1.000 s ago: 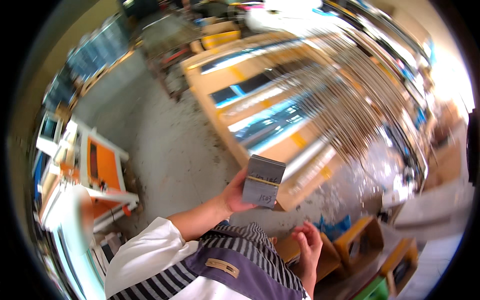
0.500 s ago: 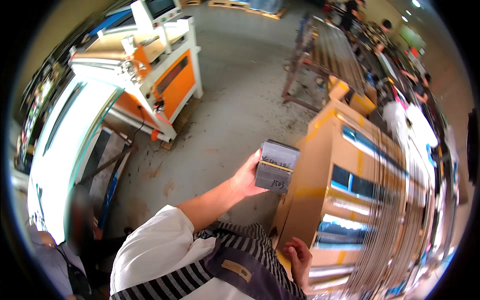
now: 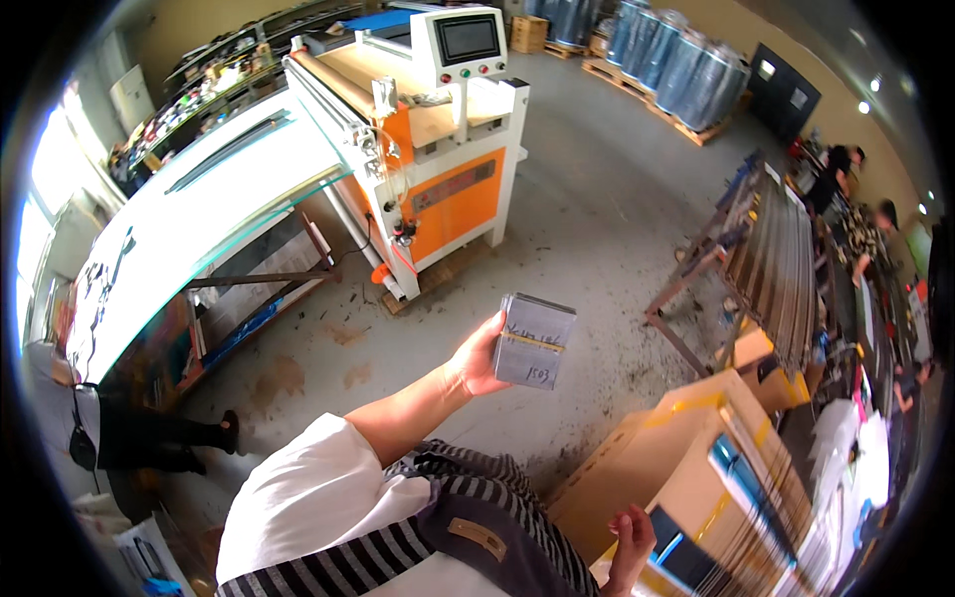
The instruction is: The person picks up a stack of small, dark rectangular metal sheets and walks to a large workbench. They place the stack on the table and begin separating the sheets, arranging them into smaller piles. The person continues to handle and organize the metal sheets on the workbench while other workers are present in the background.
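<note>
My left hand (image 3: 477, 360) is closed on the left edge of a stack of thin grey rectangular pieces (image 3: 535, 343), held up in front of me. A yellowish band runs round the middle of the stack, and its top face carries dark handwriting. Low down on the right, my right hand (image 3: 631, 547) hangs beside a cardboard box, fingers loosely bent and apart, with nothing visible in them.
At left stands a bright glass-topped table (image 3: 219, 214) beside an orange and white machine (image 3: 448, 189). A person (image 3: 139, 428) is at the lower left. Large cardboard boxes (image 3: 647, 438) and a metal rack (image 3: 771, 269) line the right, with wrapped rolls (image 3: 686, 75) farther back.
My view has swung to the right, so the machine, table and boxes sit farther right or lower in the picture. The left hand keeps the banded stack, now tilted slightly differently.
</note>
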